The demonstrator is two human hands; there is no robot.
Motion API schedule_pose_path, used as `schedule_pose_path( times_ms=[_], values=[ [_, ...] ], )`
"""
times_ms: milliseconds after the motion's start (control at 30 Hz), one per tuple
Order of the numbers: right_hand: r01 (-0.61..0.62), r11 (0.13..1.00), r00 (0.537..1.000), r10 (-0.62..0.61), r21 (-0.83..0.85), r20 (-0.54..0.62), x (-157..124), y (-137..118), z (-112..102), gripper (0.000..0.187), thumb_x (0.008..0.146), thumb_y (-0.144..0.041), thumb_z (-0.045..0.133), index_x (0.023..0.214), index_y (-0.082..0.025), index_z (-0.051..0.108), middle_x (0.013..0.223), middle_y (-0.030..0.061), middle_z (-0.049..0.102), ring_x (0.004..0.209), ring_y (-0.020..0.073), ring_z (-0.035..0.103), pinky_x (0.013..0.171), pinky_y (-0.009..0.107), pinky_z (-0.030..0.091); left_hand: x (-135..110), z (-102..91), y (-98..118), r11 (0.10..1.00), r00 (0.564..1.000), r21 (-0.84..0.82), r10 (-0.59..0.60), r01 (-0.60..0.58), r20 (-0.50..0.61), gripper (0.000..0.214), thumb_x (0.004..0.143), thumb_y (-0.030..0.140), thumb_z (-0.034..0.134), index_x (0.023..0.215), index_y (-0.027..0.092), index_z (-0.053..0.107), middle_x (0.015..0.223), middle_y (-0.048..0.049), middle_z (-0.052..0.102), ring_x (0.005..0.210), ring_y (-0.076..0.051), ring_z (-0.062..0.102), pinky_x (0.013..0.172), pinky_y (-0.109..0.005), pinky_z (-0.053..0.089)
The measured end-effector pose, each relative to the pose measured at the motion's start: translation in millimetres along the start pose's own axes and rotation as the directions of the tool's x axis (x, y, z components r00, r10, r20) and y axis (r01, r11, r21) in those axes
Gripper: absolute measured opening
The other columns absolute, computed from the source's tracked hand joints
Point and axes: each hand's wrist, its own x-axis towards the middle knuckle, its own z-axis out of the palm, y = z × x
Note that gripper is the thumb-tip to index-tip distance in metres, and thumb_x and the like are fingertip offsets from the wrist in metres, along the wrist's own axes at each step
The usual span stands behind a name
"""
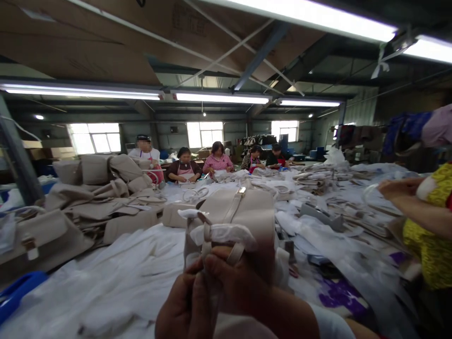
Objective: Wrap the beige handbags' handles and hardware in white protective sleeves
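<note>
A beige handbag [256,209] stands right in front of me, with a gold-coloured buckle [241,190] on the strap across its flap. White wrapping covers its handle [233,233]. My right hand [240,278] is closed at the near side of the bag, its thumb and fingers pinching a narrow beige strap [206,235] below the handle. Close beside it, my left hand [187,303] is also closed, gripping the lower part of that strap. The fingertips of both hands are partly hidden where they meet.
Beige bags [95,172] pile up at the left, with white wrapping sheets [134,273] before them. A blue object [23,292] lies at the left edge. Flat beige pieces and clear plastic [318,240] cover the right. A co-worker's arm [416,207] reaches in there; several people sit across.
</note>
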Motion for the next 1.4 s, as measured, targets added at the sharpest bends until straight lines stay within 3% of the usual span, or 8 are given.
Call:
schedule_pose_path(
  times_ms=[133,267,467,700,900,1067,1233,1400],
  values=[
    [-0.081,0.997,0.983,0.079,-0.009,-0.165,4.9,29.7,-19.7,0.035,0.080,-0.048,0.074,0.084,-0.013,0.077,0.072,0.0047,0.069,0.066,0.0137,0.059,0.062,0.024,0.046,4.4,15.7,-19.8,0.999,0.999,0.035,-0.026,0.025,0.038,0.021,0.091,0.037,0.053,0.093,0.021,0.067,0.099,-0.0085,0.074,0.086,-0.024,0.068,0.076,-0.030,0.052],
    [-0.149,0.988,0.962,0.154,0.040,-0.225,-6.9,51.7,-32.7,0.033,0.081,-0.047,0.073,0.090,-0.015,0.077,0.081,0.0053,0.072,0.075,0.0159,0.062,0.073,0.026,0.049,4.2,24.1,-35.9,0.996,0.995,0.076,-0.050,0.043,0.087,0.016,0.093,0.029,0.051,0.089,0.020,0.063,0.106,-0.0093,0.073,0.094,-0.022,0.067,0.082,-0.030,0.050],
    [-0.226,0.927,0.962,0.261,0.301,-0.081,-28.4,44.0,-39.9,0.051,0.086,-0.060,0.062,0.103,-0.014,0.075,0.086,0.0079,0.073,0.082,0.0203,0.064,0.082,0.033,0.050,2.8,22.6,-45.3,0.977,0.997,0.207,0.049,-0.059,0.054,0.023,0.095,0.035,0.049,0.080,0.020,0.060,0.069,-0.0024,0.068,0.063,-0.018,0.063,0.060,-0.027,0.045],
    [-0.121,0.978,0.913,0.177,0.169,-0.368,-31.4,48.0,-34.3,0.048,0.082,-0.057,0.069,0.099,-0.014,0.078,0.083,0.0092,0.075,0.085,0.0243,0.067,0.083,0.037,0.051,-4.6,15.1,-47.2,0.942,0.980,0.273,0.174,-0.195,0.097,0.024,0.094,0.030,0.051,0.073,0.020,0.057,0.060,0.0015,0.061,0.054,-0.013,0.056,0.054,-0.023,0.041],
    [-0.148,0.968,0.909,0.213,0.200,-0.359,-20.9,53.3,-26.4,0.047,0.086,-0.057,0.059,0.092,-0.014,0.076,0.076,0.0072,0.072,0.073,0.0200,0.064,0.072,0.032,0.049,-7.6,8.7,-40.7,0.956,0.985,0.260,0.102,-0.134,0.136,0.026,0.095,0.031,0.050,0.073,0.019,0.057,0.063,0.0015,0.060,0.056,-0.011,0.052,0.057,-0.022,0.040],
    [-0.249,0.954,0.905,0.168,-0.166,-0.391,-26.1,57.1,-34.1,0.049,0.083,-0.060,0.063,0.062,-0.016,0.059,0.061,0.0004,0.056,0.059,0.0133,0.048,0.060,0.027,0.040,1.9,13.6,-33.2,0.965,0.992,0.253,0.036,-0.066,0.121,0.026,0.093,0.032,0.052,0.071,0.019,0.056,0.062,0.0019,0.059,0.057,-0.012,0.050,0.056,-0.023,0.038],
    [-0.273,0.872,0.943,0.159,-0.406,-0.293,-40.9,49.9,-43.3,0.055,0.091,-0.065,0.044,0.064,-0.018,0.053,0.063,0.0017,0.055,0.062,0.0152,0.052,0.061,0.029,0.042,12.2,19.5,-25.3,0.977,0.989,0.211,-0.037,0.006,0.146,0.026,0.091,0.034,0.055,0.069,0.019,0.057,0.060,0.0021,0.058,0.056,-0.012,0.050,0.054,-0.023,0.037],
    [-0.082,0.570,0.928,-0.256,-0.817,-0.272,-67.6,38.9,-47.4,0.027,0.093,-0.043,0.057,0.082,-0.018,0.060,0.072,0.0007,0.061,0.066,0.0147,0.056,0.062,0.026,0.043,14.9,16.6,-23.2,0.987,0.980,0.148,-0.090,0.064,0.180,0.029,0.089,0.038,0.058,0.068,0.018,0.058,0.057,0.0026,0.057,0.053,-0.011,0.048,0.051,-0.021,0.037]
  ],
)
